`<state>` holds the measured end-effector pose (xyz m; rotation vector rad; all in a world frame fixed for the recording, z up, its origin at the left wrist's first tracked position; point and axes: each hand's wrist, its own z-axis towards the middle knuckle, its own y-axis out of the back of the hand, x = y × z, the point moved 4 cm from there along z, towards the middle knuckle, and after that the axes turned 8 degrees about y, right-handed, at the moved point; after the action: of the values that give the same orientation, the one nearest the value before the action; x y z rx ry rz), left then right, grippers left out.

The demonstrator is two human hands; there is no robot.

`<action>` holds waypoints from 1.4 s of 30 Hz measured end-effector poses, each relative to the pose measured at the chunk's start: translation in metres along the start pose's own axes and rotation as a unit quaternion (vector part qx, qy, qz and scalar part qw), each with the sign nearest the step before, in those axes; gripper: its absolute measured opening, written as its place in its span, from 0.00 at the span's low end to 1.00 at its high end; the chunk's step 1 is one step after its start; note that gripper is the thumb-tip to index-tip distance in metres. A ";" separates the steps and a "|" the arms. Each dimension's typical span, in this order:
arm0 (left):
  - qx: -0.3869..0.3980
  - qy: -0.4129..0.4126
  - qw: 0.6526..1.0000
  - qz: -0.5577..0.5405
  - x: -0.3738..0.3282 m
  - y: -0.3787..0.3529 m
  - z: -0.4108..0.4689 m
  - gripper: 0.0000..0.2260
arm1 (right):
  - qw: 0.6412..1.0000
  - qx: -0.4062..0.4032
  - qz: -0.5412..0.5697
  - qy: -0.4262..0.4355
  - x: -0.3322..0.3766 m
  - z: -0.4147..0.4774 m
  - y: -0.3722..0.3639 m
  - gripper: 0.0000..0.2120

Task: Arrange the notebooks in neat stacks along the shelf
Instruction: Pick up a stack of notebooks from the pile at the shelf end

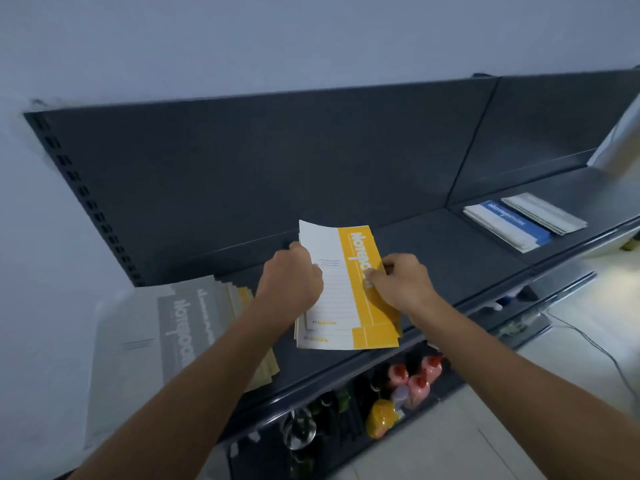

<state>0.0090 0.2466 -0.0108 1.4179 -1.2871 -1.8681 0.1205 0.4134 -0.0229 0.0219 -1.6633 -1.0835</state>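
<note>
Shelf [450, 258], dark metal, against pale wall [242, 39]; floor [485, 438] below perhaps tiled.

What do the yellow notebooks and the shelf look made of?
The yellow notebooks: thin paper with soft card covers, matt print; the top corner curls up. The shelf: probably painted sheet metal, dark grey, faint sheen, with a slotted upright at left.

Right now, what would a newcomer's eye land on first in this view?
The yellow notebooks, a small fanned stack over the middle of the dark shelf, gripped by the left hand at one edge and the right hand at the other. A grey stack lies at the shelf's left end, a blue-and-white stack at the far right.
</note>
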 end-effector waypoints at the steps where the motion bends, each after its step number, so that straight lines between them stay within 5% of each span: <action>1: 0.009 -0.005 1.000 -0.004 -0.016 -0.009 0.002 0.08 | 1.000 -0.005 -0.005 0.001 -0.011 0.004 0.013 0.16; 17: 0.055 -0.068 0.996 0.012 -0.296 -0.170 0.023 0.11 | 0.996 -0.063 -0.014 -0.060 -0.216 0.083 0.238 0.10; 42: 0.161 -0.170 0.972 -0.007 -0.585 -0.354 0.140 0.13 | 0.968 -0.170 0.022 -0.184 -0.410 0.230 0.446 0.03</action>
<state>0.1514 0.9297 -0.0327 1.2932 -1.8205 -2.0447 0.3237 1.0282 -0.0398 -0.4607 -1.7663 -1.3878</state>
